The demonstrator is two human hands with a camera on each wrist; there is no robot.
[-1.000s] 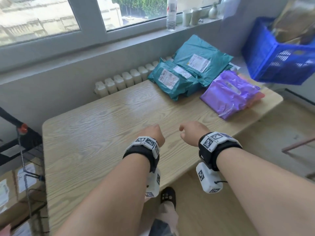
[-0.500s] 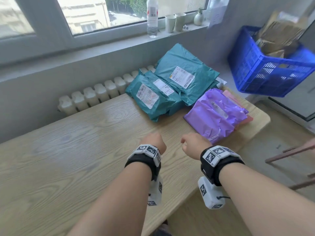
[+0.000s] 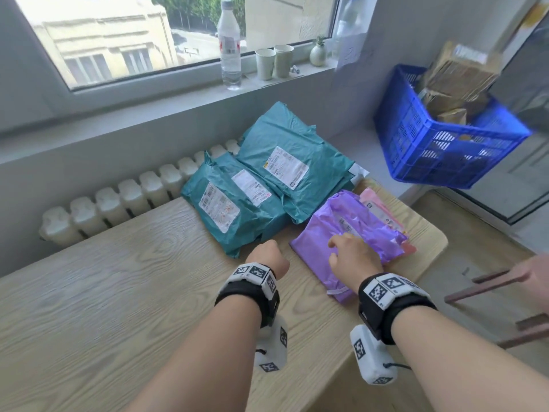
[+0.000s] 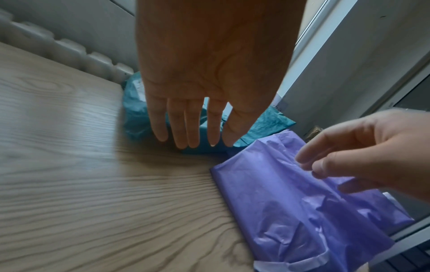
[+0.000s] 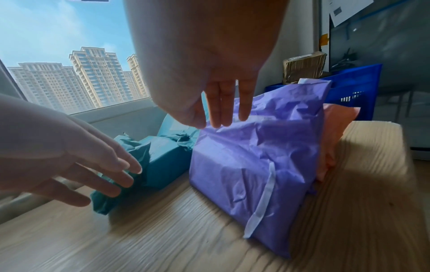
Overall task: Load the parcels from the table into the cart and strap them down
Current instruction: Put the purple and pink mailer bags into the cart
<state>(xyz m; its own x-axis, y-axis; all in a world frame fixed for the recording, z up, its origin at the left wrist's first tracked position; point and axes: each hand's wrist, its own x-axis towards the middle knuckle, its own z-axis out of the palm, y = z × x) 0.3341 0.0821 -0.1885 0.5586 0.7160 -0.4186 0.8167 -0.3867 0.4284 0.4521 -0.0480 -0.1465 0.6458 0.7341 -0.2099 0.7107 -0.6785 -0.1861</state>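
Your right hand (image 3: 353, 260) sits right of centre in the head view, fingers straight and slightly spread over the purple parcel (image 3: 350, 230); the right wrist view puts the fingertips (image 5: 221, 117) at the parcel's crinkled top edge, though whether they touch it you cannot tell. Your left hand (image 3: 267, 257) is at frame centre, fingers extended and loosely together, holding nothing; the left wrist view shows it above the wooden surface (image 3: 124, 295), just short of the nearest teal parcel (image 3: 225, 215). The two hands are apart, side by side.

The purple parcel lies near the surface's right end, on top of a pink parcel (image 3: 383, 209) whose edge peeks out on its far side. Three teal parcels overlap in a pile just beyond, toward upper centre; the largest one (image 3: 285, 162) leans up against the wall by the white radiator (image 3: 130, 194).

A blue crate (image 3: 430, 144) holding brown packages fills the upper right. On the windowsill at top centre stand a water bottle (image 3: 229, 46) and two paper cups (image 3: 273, 65)
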